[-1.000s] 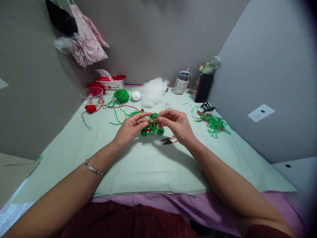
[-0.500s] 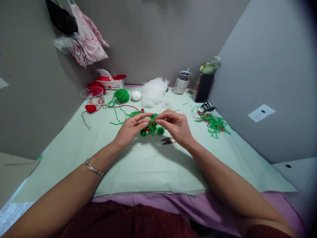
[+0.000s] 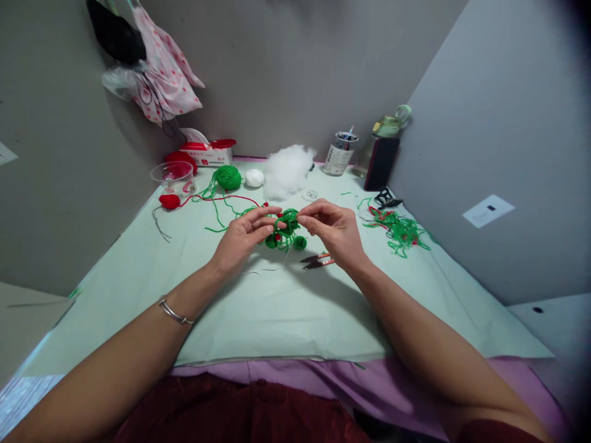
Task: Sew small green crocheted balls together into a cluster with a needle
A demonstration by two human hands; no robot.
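A small green crocheted piece with red bits (image 3: 290,220) is between my hands above the table. My left hand (image 3: 247,237) grips its left side, with the fingers partly around it. The thumb and forefinger of my right hand (image 3: 330,231) are pinched together at the piece's right edge; whatever lies between those fingertips is too small to make out. Round green parts (image 3: 300,243) hang at its lower side, and a thin pale thread (image 3: 279,264) trails down to the table. Under my right hand lie thread snips (image 3: 316,261), blades pointing left.
Behind my hands are a green yarn ball (image 3: 228,177), a white yarn ball (image 3: 254,178) and fluffy white stuffing (image 3: 289,172). A clear tub (image 3: 173,179) and tissue box (image 3: 210,154) stand left. Yarn scraps (image 3: 401,234), a phone (image 3: 381,163) and a pen-filled can (image 3: 340,154) are right.
My right hand moved in over the green piece, then drew back slightly to the right, still pinched. The piece has turned a little in my left hand.
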